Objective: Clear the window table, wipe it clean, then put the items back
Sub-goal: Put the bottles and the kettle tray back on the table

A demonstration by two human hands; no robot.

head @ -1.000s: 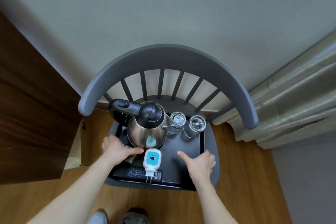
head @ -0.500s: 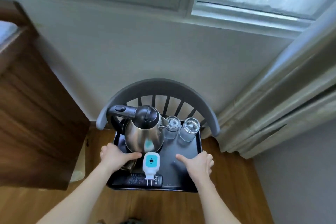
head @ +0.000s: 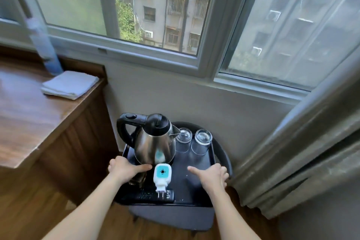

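Both hands' fingers (head: 224, 171) grip tray (head: 211, 154).

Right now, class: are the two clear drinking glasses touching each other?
Apart. The head view shows dark tray between the left glass and the right glass.

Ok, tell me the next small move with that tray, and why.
Probably carry the tray left toward the wooden table. Both hands grip its side edges, it holds the kettle and two glasses, and the tabletop shows only a folded cloth.
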